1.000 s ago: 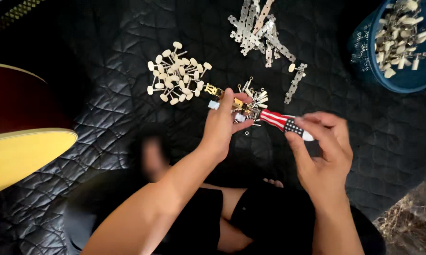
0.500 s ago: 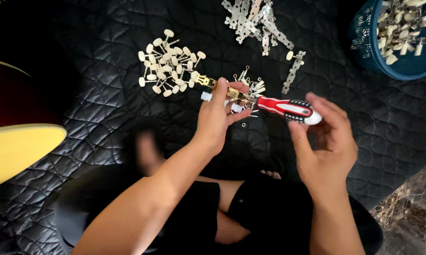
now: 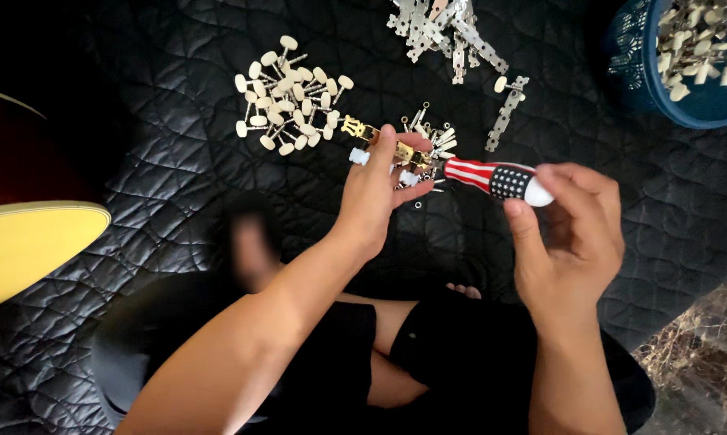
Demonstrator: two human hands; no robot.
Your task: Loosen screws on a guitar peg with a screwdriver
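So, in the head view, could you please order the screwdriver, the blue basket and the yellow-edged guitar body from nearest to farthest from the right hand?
1. Screwdriver: at the right hand's fingertips, pointing left.
2. Blue basket: above it, in the top right corner.
3. Guitar body: far across the quilt, at the left edge.

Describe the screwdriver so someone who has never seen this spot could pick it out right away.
Start from the black quilted mat and find the two hands over its middle. The screwdriver lies between them, its handle end at the right hand and its tip at the gold part in the left hand. Its red-and-white striped handle with a starred blue band is the only bright colour among the pale and metal pieces.
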